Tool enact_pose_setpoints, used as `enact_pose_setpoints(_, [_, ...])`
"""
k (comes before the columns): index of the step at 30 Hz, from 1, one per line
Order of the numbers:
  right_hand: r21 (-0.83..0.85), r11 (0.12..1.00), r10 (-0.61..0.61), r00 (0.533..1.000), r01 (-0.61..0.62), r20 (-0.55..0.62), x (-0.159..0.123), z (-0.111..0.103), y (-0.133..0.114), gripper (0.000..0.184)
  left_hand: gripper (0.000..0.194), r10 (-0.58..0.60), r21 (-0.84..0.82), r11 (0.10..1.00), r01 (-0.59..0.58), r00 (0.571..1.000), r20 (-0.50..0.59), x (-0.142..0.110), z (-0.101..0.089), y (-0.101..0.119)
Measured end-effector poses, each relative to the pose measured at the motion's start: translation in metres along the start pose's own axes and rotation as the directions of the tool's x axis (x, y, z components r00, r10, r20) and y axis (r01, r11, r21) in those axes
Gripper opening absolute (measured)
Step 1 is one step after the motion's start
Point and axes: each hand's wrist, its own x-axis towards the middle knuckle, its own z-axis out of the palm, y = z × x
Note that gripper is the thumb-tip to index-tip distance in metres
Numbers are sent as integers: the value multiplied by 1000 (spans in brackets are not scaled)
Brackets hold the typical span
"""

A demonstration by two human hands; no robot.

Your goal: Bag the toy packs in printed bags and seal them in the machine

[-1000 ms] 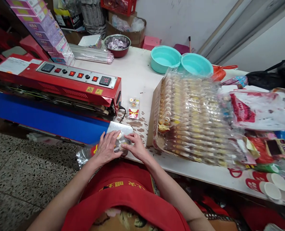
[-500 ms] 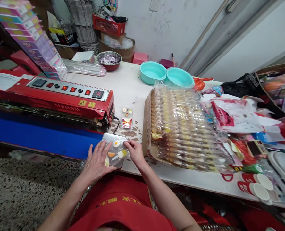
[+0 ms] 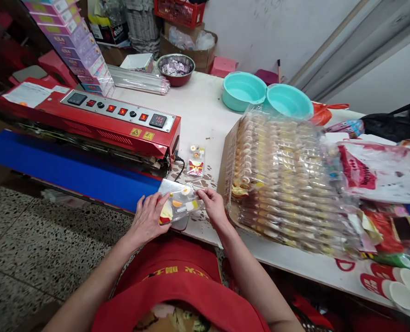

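A clear plastic bag (image 3: 183, 198) lies over a metal plate (image 3: 166, 185) at the end of the blue belt. Inside it are small food-shaped pieces: a fried egg (image 3: 186, 190), an orange wedge (image 3: 176, 203), a whitish-yellow bar on a stick (image 3: 191, 206) and a red-and-yellow piece (image 3: 165, 213). My left hand (image 3: 149, 219) rests on the bag's left end, fingers apart and thumb near the lower edge. My right hand (image 3: 213, 205) pinches the bag's upper right edge between thumb and forefinger. Just behind the plate sits a small flat packet (image 3: 195, 167) with similar pieces.
Left stands a red sealing machine (image 3: 121, 122) with lit switches, above a blue belt (image 3: 69, 168). A carton (image 3: 228, 157) of packed clear bags (image 3: 288, 180) is close on my right. Behind are two turquoise basins (image 3: 242, 92) and a metal bowl (image 3: 175, 69). Paper cups (image 3: 398, 293) lie far right.
The view has shifted, so the table sits further right. The bag has slid slightly right over the plate, and the red-and-yellow piece shows more beside my left hand. My right hand still pinches the edge.
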Motion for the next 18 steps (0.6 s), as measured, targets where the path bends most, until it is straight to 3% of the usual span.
enact_pose_setpoints(9, [-11,999,39,995,-38,92,3,-4,-4,35,77,7,26,1000,-7,1000,-11,-5,-4,-6])
enact_pose_setpoints(18, [-20,998,-60,998,60,-9,5,-2,-15,33,79,16,9,1000,-16,999,-51,5,-10,3])
